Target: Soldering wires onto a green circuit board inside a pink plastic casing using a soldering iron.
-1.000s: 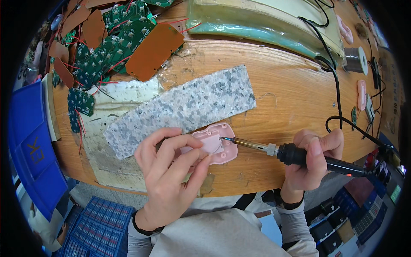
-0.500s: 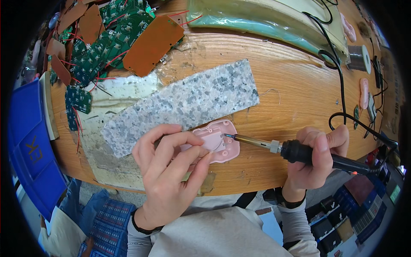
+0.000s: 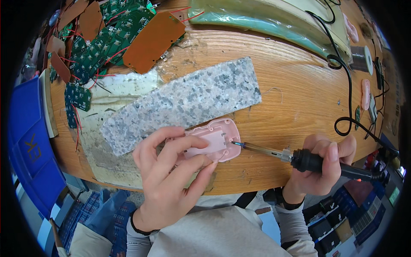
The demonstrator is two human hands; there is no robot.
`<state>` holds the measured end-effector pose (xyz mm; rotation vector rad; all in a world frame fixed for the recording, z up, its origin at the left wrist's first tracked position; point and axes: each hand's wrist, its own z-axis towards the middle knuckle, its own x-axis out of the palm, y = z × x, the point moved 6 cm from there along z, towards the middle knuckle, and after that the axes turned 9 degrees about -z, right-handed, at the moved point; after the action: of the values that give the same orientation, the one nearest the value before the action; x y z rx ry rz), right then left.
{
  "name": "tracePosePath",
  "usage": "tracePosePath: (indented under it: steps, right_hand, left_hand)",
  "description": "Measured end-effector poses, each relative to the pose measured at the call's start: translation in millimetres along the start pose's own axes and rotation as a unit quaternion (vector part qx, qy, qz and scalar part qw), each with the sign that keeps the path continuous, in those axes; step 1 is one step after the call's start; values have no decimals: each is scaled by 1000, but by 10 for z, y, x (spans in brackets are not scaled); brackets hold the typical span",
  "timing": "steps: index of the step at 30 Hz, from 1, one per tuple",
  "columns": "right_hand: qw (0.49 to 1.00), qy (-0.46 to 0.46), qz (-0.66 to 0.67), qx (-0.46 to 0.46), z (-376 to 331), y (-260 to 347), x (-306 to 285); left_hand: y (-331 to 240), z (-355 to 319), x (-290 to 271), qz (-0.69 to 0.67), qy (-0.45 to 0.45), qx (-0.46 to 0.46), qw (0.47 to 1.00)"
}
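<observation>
A pink plastic shell (image 3: 233, 128) lies open side up on the wood near the table's front edge, with screw posts and a flat raised panel inside. My left hand (image 3: 171, 167) is closed over its left part, fingers on the panel and the thumb and a finger pinched at the near edge. A thin strand seems to run from that pinch, too fine to name. My right hand (image 3: 323, 165) grips the black handle of a soldering iron (image 3: 314, 162). Its tip points left and sits at the shell's right end; whether it touches cannot be told.
A speckled stone slab (image 3: 188, 105) lies just beyond the shell. Green circuit boards (image 3: 115, 43) with red wires are heaped at the far left. A black cord (image 3: 350, 94) loops on the right, near a solder spool (image 3: 361, 59). A blue bin (image 3: 30, 145) stands left.
The soldering iron's tip has moved right, from the panel's edge to the shell's right end, and my right hand shifted right with it. My left fingers moved slightly on the shell.
</observation>
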<state>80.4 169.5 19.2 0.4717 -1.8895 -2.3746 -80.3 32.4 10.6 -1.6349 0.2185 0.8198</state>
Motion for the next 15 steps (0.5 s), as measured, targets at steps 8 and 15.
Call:
tracePosePath:
  steps: [8,15]
  right_hand:
    - [998,-41,-38,-16,-34,-22,-25]
    - [997,-26,-69,-8,-37,-41,14]
  left_hand:
    - [29,5,42,0,0,4,1000]
    - [29,7,41,-1,-1,6,1000]
